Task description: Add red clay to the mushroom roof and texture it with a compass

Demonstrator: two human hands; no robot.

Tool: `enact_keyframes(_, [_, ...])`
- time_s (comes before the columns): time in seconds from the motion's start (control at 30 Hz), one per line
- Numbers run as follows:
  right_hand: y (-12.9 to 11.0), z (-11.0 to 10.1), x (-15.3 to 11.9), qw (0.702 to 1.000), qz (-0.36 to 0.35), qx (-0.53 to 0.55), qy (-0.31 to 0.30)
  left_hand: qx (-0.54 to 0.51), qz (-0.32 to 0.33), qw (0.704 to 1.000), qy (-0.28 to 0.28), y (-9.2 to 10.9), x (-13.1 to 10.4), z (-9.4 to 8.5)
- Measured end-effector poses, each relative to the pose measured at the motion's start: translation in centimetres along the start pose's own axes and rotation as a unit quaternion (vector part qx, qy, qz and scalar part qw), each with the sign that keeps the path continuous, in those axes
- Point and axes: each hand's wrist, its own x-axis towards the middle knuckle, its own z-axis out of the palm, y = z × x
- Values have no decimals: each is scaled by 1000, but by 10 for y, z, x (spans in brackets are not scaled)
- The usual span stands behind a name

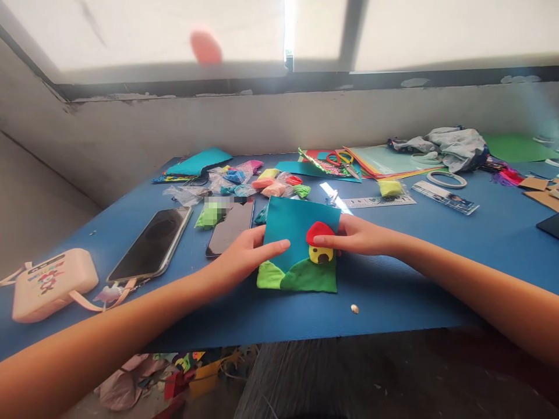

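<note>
A teal card (pixel 288 227) is held up between both hands above the table's front part. Along its lower edge lie a dark green clay hill (pixel 312 276) and a light green clay hill (pixel 269 276). On the right side sits a clay house (pixel 321 251) with a red roof and yellow wall. My left hand (pixel 257 247) grips the card's left edge, thumb on the front and fingers hidden behind. From the right, my right hand (pixel 360 234) pinches the opposite edge, its thumb resting across the red roof.
Two phones (pixel 151 241) (pixel 229 230) and a pink case with a strap (pixel 55 284) lie to the left. Bagged clay (pixel 275 185), scissors (pixel 343 163), a ruler (pixel 379 201), tape (pixel 446 179) and coloured sheets (pixel 393 160) are farther back. The table's edge (pixel 305 342) is near.
</note>
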Motion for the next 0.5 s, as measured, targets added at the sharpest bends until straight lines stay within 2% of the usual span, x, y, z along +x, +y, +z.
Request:
enact_keyframes(0.07, [-2,2,1,1000,-3,18,-13,105,110,982,111,-3,0,0])
enact_keyframes(0.1, [-3,3,1,999,-7,27,-23,176,181,953,169,-5,0,-1])
enact_keyframes(0.17, [-3,7,0,998,-14,35,-42,317,315,862,240,-7,-1,-1])
enact_keyframes(0.2, [-4,9,0,998,-13,35,-49,375,364,816,246,-7,-2,-1])
enact_keyframes(0.27, [-5,14,-1,998,-1,34,-54,468,421,745,222,-7,-6,1])
enact_keyframes(0.33, [-8,19,-2,999,14,27,-44,539,436,697,181,-8,-9,4])
enact_keyframes(0.4, [-10,22,-2,999,25,9,-37,584,423,676,152,-9,-12,7])
enact_keyframes(0.5, [-8,24,-1,998,8,-65,-25,599,393,686,128,-12,-13,10])
